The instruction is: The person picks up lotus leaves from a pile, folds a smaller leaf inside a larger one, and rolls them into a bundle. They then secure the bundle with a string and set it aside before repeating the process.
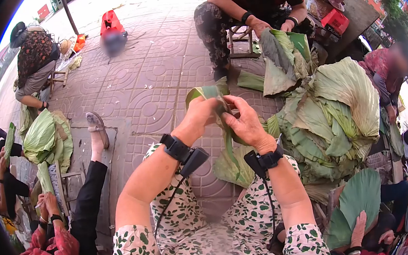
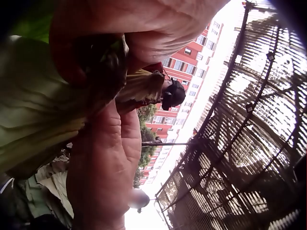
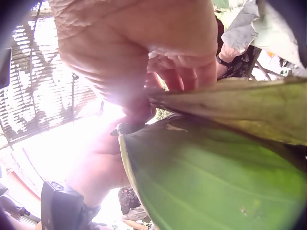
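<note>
A folded green leaf (image 1: 219,107) is held up in front of me, above my lap. My left hand (image 1: 201,114) grips its upper left part, fingers curled round the fold. My right hand (image 1: 243,121) pinches the leaf from the right, thumb and fingers closed on it. In the left wrist view my left hand (image 2: 103,158) presses against the pale green leaf (image 2: 38,105). In the right wrist view my right hand (image 3: 153,62) pinches the edge of the broad leaf (image 3: 206,172). Both wrists carry black strapped cameras.
A large pile of green leaves (image 1: 332,119) lies to my right. A person (image 1: 250,3) sits opposite holding leaves (image 1: 281,59). Another leaf heap (image 1: 48,136) lies left, with seated people around. Patterned paving (image 1: 150,93) stretches ahead.
</note>
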`<action>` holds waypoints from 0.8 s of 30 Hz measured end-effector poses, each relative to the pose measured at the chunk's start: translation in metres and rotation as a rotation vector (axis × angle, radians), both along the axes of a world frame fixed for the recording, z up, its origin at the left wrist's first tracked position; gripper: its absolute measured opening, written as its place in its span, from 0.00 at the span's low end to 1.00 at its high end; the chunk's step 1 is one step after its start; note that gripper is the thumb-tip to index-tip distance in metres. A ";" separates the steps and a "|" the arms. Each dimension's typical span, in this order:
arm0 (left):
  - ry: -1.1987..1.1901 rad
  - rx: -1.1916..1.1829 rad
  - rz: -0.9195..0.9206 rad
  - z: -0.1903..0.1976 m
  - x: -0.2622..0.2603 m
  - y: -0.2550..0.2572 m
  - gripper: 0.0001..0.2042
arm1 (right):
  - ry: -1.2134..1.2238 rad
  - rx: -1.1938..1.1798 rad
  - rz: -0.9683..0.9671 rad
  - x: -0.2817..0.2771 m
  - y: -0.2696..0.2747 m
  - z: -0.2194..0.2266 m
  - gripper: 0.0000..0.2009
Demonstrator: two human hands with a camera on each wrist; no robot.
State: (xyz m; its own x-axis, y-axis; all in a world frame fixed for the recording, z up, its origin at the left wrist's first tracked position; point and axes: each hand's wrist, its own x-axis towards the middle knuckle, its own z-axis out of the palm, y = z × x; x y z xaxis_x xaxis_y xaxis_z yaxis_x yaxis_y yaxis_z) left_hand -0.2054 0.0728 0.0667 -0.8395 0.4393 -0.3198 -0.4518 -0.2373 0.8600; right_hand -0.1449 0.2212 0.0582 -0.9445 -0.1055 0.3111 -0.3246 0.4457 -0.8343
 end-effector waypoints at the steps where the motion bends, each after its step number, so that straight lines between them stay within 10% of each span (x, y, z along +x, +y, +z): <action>1: 0.007 -0.012 0.001 0.000 0.000 0.000 0.06 | 0.015 -0.004 -0.026 -0.001 0.000 -0.004 0.22; 24: -0.080 0.015 0.177 -0.016 -0.012 -0.008 0.06 | 0.013 -0.050 0.079 -0.005 -0.016 0.004 0.24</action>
State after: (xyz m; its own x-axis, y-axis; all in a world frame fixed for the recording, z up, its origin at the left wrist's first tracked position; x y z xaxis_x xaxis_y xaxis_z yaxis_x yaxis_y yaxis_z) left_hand -0.2173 0.0652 0.0512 -0.8764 0.2919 -0.3829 -0.4683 -0.3317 0.8190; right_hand -0.1497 0.2053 0.0622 -0.9297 -0.1634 0.3300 -0.3680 0.3764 -0.8502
